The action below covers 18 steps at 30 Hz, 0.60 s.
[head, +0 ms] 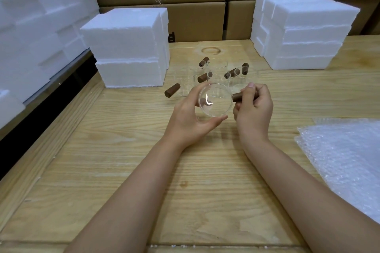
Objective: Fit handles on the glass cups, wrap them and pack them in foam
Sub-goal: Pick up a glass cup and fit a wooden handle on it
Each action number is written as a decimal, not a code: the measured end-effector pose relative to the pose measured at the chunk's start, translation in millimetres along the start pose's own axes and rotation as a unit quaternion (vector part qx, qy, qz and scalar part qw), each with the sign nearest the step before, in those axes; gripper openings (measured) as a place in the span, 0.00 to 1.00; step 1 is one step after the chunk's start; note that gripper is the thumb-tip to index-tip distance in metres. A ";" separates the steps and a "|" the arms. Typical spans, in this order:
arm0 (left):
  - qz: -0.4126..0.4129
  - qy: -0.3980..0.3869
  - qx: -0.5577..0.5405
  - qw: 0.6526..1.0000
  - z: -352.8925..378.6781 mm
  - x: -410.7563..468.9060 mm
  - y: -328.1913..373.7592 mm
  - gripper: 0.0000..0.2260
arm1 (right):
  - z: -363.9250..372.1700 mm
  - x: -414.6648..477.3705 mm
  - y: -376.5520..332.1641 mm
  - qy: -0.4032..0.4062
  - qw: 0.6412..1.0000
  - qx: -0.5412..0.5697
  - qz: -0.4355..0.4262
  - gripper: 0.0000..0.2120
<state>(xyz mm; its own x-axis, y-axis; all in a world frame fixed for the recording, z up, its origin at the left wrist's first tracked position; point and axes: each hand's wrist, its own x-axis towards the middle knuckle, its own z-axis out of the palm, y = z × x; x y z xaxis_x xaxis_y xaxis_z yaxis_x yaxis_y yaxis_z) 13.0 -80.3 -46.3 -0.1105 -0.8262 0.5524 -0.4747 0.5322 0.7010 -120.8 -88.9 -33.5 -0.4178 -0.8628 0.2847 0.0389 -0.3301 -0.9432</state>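
Note:
My left hand (190, 116) grips a clear glass cup (214, 100) above the wooden table (123, 170), its mouth tilted toward me. My right hand (254, 107) holds a brown wooden handle (238, 96) against the cup's right side, thumb on top. Behind the hands stand several more glass cups (185, 84) with brown handles (172, 90) sticking out at different angles. White foam blocks (127, 47) are stacked at the left and more foam blocks (302, 31) at the right. Bubble wrap sheets (345, 162) lie at the right.
Cardboard boxes (195, 6) line the back of the table. A wall of stacked foam (37, 26) fills the far left, beyond a dark gap along the table's left edge.

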 end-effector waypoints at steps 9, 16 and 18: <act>-0.174 -0.012 -0.306 0.936 -0.7 2.8 14.5 0.48 | -0.6 1.6 -6.8 0.016 0.993 0.108 0.055 0.11; -0.312 -0.085 -0.481 0.815 -4.6 11.0 14.1 0.50 | 1.4 -5.6 -3.7 -0.045 0.995 0.053 -0.065 0.08; -0.306 -0.091 -0.509 0.799 -7.2 10.1 12.7 0.37 | 2.4 -8.2 -3.5 -0.054 0.994 0.043 -0.085 0.06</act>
<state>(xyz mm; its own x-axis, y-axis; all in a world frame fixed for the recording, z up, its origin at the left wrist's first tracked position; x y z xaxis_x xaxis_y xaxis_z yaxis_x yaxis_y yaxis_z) 12.2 -80.6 -28.6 -0.2996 -0.9530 -0.0453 0.4577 -0.1852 0.8696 -115.4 -81.6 -32.2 -0.3258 -0.8263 0.4594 0.0560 -0.5020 -0.8631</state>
